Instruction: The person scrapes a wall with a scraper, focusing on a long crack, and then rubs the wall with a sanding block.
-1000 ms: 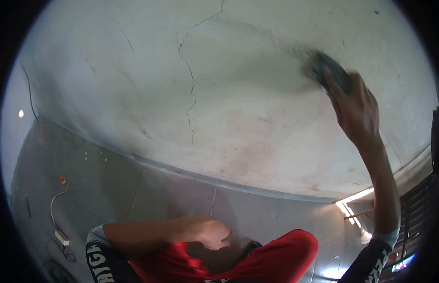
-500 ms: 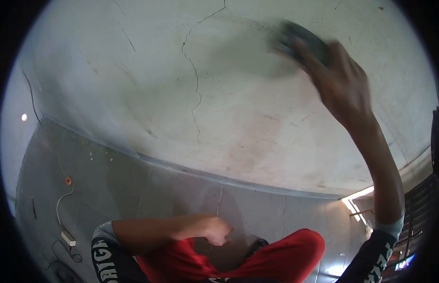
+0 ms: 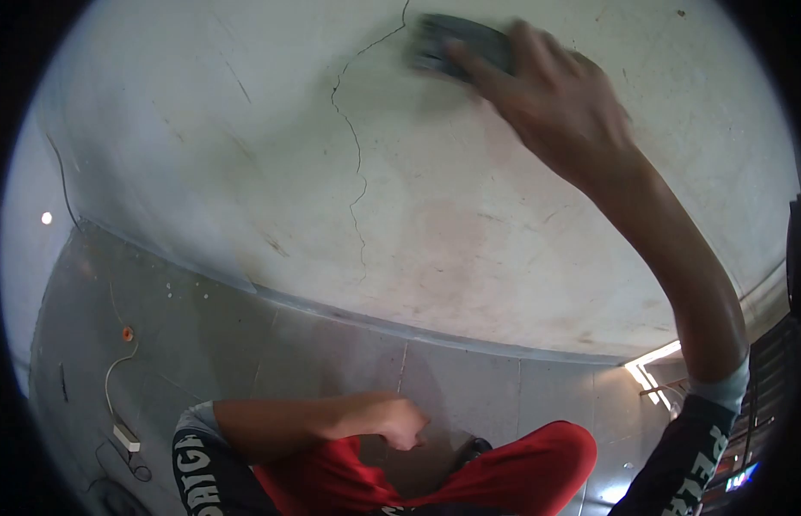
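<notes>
My right hand is raised against the pale wall, fingers wrapped round a dark grey rectangular block. Motion blurs the block, so its working face and exact kind cannot be made out. Just left of the block, a thin jagged crack runs down the wall. Low in the view, my left hand is closed in a loose fist above my lap, with nothing visible in it and its palm side hidden.
Grey floor meets the wall along a low skirting edge. At left lie a white power strip with cables and a small orange round object. My red-clad knees are in front; light enters through an opening at right.
My right hand has swept the dark grey block leftward and slightly up along the wall, closer to the crack. My left hand has barely moved.
</notes>
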A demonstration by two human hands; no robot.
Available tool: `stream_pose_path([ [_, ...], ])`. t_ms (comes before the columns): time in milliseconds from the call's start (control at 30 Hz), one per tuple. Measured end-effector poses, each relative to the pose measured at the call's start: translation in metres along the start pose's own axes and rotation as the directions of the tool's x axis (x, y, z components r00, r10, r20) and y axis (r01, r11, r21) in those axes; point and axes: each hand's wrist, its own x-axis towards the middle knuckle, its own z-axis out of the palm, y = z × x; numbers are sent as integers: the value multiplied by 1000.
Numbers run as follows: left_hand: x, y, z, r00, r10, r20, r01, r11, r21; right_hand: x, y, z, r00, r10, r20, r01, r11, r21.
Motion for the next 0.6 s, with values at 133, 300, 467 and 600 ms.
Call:
stream_pose_path([
  [133,-24,1,5,999,-44,-6,44,997,-60,-88,32,-43,951,82,298,-96,995,31],
  [300,-47,1,0,984,-76,-159,66,996,-68,-59,19,-36,966,26,258,-22,1000,-19],
  [467,-20,-7,11,993,-74,-95,69,996,-57,8,-19,-12,985,4,172,-5,1000,7],
  [600,-27,6,11,999,-32,-33,30,997,-72,-29,-4,-28,980,18,200,-28,999,42],
])
